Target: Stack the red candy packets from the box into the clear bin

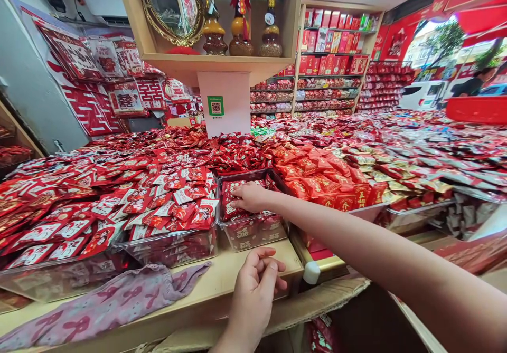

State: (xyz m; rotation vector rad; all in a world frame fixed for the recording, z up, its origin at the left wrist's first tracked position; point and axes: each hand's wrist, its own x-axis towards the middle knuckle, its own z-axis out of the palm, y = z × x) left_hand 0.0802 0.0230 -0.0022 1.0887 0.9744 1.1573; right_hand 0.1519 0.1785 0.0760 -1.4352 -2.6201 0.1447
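Note:
My right hand [250,197] is palm down inside a clear plastic bin [253,237] in the middle of the counter. Its fingers lie stretched over dark red printed packets [227,197], touching the top ones; the undersides of the fingers are hidden. Nearer to me, my left hand [256,284] hovers in front of that bin, above the counter edge. The fingers are loosely curled and apart, with nothing visible in them. To the left of the bin stands another clear bin heaped with red and white packets [184,194]; orange-red packets [317,176] fill one on the right.
A pink patterned cloth [106,308] lies along the counter [233,263]. Below it sits an open cardboard box [332,300] holding some red packets. A white post [224,86] with a QR code carries a shelf [217,65] with a heart-shaped mirror and bottles.

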